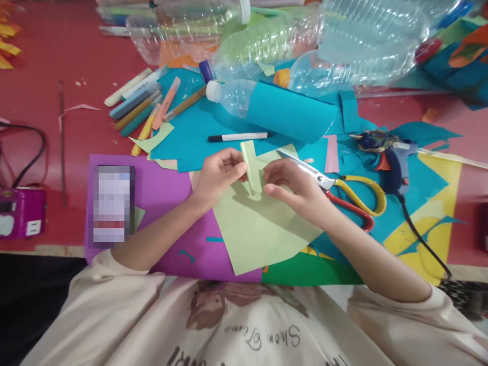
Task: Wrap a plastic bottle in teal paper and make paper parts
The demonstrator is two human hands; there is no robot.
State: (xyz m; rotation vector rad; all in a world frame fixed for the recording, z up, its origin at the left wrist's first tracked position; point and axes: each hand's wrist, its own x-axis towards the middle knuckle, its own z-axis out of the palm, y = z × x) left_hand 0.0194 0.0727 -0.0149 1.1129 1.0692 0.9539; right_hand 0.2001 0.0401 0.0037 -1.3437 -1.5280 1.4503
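While the left grip [221,172] pinches the strip [251,168] over the far part of the sheet [272,223], its long axis running roughly near-to-far, the right grip [293,182], loosely curled and empty, hovers just beside it.

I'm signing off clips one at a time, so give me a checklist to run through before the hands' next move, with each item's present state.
1. Left hand has hold of the pale green strip: ok, pinched between thumb and fingers.
2. Right hand free: ok, it appears to hold nothing, its fingers open beside the strip.
3. Pale green sheet below the hands: ok.
4. Scissors well away from the right hand: not ok, they lie close by it.
5. Glue gun apart from both hands: ok, it lies beyond the scissors.
6. Glue gun cool: cannot tell.
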